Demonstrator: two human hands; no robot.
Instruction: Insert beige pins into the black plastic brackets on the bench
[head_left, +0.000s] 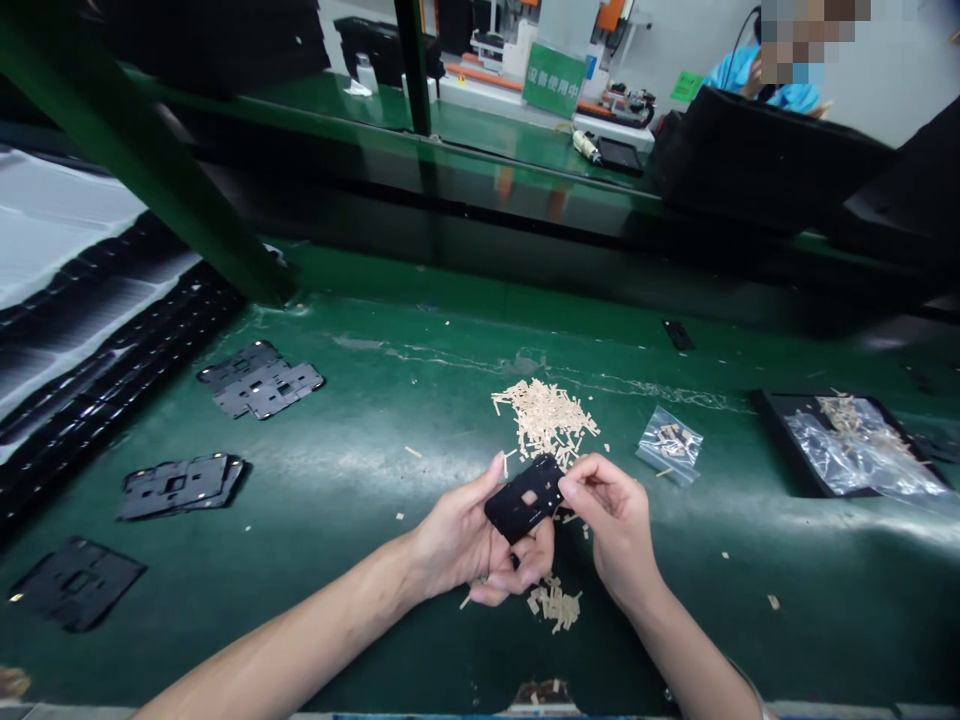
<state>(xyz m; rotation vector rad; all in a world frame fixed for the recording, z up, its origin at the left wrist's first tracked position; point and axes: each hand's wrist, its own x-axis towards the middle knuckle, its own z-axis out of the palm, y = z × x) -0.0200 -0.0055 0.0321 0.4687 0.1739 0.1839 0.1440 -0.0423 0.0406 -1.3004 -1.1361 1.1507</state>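
Observation:
A black rectangular plate [510,512] with a square hole lies tilted across the fingers of my left hand [472,535], which is closed around it from below. At the plate's right end, the thumb and index finger of my right hand [611,520] are pinched together, touching the edge; anything tiny between them is hidden. Just beyond the plate is a heap of small pale strips [546,415]. A smaller pile of the same strips [556,604] lies below my hands, and a loose strip sticks up by my left thumb.
Stacks of black plates [180,484] lie at left beside black trays [142,340]. To the right are a small clear bag [670,444] of pieces and a black tray [772,425] holding plastic bags. A green post [172,170] slants at upper left. Another person [780,75] sits across, behind black bins.

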